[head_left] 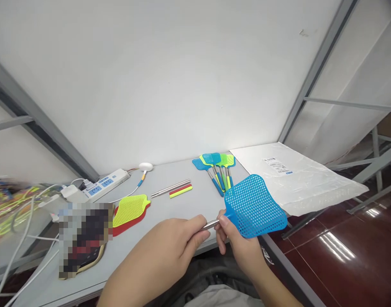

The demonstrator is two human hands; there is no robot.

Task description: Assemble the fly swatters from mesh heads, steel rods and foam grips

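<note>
A blue fly swatter head [254, 205] with a short metal rod [211, 224] is held between both hands above the table's front edge. My left hand [169, 247] grips the metal rod's end. My right hand [236, 243] pinches the neck where the blue mesh head meets the rod. Loose yellow and red swatter heads [129, 211] lie stacked to the left. Metal, red and yellow handle pieces [176, 189] lie in the middle of the grey table [182, 209]. A bunch of finished blue and green swatters [217, 168] rests further back.
A large white plastic bag [294, 179] with a label covers the table's right corner. A power strip [107, 182], cables and a white round device [146, 166] sit at the back left. A blurred dark object [83, 238] lies at front left. Coloured items are piled at the far left.
</note>
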